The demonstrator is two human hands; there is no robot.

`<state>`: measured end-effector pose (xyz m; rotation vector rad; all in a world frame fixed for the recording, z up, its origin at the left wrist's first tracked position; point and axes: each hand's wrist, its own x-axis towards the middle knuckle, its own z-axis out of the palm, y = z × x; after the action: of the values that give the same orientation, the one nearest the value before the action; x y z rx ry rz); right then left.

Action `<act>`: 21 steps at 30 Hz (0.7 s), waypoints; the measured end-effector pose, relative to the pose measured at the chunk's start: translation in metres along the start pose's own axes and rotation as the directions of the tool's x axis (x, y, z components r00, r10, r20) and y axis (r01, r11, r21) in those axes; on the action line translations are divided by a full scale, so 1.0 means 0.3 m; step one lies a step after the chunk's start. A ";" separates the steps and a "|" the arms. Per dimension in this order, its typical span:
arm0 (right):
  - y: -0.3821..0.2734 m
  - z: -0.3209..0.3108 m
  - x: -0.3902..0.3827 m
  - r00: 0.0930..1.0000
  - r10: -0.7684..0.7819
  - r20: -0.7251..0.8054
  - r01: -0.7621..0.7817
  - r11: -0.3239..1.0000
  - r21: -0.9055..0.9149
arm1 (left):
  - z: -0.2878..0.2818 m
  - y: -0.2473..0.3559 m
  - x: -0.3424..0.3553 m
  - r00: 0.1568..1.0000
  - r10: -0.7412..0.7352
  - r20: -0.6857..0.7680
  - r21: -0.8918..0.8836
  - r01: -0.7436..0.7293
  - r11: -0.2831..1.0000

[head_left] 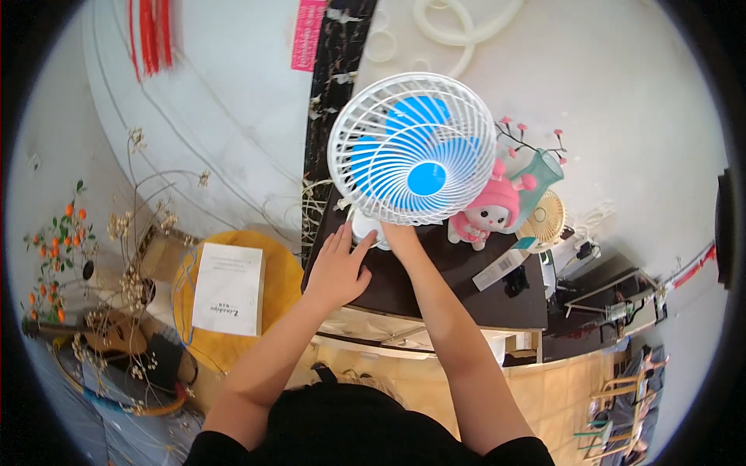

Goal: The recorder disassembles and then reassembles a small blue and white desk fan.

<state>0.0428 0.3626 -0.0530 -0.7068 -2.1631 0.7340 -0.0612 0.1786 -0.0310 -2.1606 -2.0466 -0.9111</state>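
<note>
Nearest, at the bottom, is a person's black top (350,427), seen from above, with two bare forearms reaching forward. The left hand (342,268) lies palm down, its fingers stretched out and thumb apart, gripping nothing that shows; its fingertips are at the white base (364,227) of a fan. The right hand (399,234) goes behind the fan's lower rim, so its fingers are hidden and I cannot tell whether they grip anything. The fan (412,147), with a round white cage and blue blades, stands above the hands on a dark tabletop (489,311). To its right sit a narrow white box (499,269) and a doll (489,213) in a pink hood. Left of the table, a larger white box (229,289) rests on a round yellow stool (284,287). Behind the doll are a pale green vase (538,186) with pink-flowered twigs and a small cream fan (545,221). Farther off at left are a guitar (116,335) and branches with orange fruit (54,252); red strands (155,35) hang at upper left.
</note>
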 end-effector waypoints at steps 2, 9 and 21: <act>-0.103 -0.052 -0.095 1.000 -0.003 0.007 0.001 0.965 0.263 | 0.021 0.008 0.002 0.997 -0.014 -0.074 -0.060 0.009 0.998; -0.269 -0.113 -0.499 0.998 0.069 -0.005 -0.055 0.745 -0.665 | 0.021 -0.003 -0.003 0.996 -0.031 -0.088 -0.082 0.024 0.996; -0.316 -0.252 -0.766 0.990 0.113 0.082 -0.070 0.908 -0.412 | 0.068 0.021 0.007 0.940 -0.254 -0.229 -0.476 0.120 0.871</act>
<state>0.2105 0.1642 -0.0510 -1.0098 -2.4238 0.3671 -0.0476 0.1879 -0.0448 -1.8624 -2.0784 -1.7751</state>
